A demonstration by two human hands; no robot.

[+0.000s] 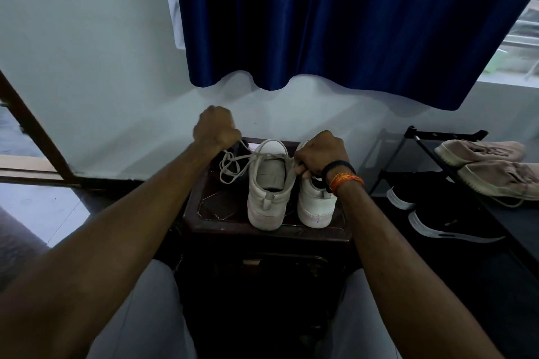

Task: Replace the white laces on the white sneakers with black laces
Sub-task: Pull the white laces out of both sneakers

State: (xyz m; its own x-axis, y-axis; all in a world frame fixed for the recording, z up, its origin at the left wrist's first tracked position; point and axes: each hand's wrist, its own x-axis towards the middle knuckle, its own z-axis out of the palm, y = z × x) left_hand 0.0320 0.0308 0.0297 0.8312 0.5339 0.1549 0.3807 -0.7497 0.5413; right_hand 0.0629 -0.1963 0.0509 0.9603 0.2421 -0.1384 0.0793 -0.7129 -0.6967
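Both fists closed: left hand (pixel 216 129) grips the white lace (pixel 233 165) up-left of the sneaker (pixel 267 183); right hand (pixel 319 154) grips its right-side lace.

Dim, bluish scene; daylight enters from the window (pixel 522 38); wide-angle edges bend.

— Where are the arms?

— Both arms are bare and reach straight out in front. They start wide at the bottom and come closer at the hands.

— What is the left hand (pixel 216 128) doing?

— It is up a bit higher and farther out. Its fingers are curled tight, and it grips a white lace (pixel 233 165). We see its back.

— And the right hand (pixel 319 153)?

— It is lower. Its fingers are curled too, pinching something pale. The wrist has a black band (pixel 338 168) and an orange thread band (pixel 346 181).
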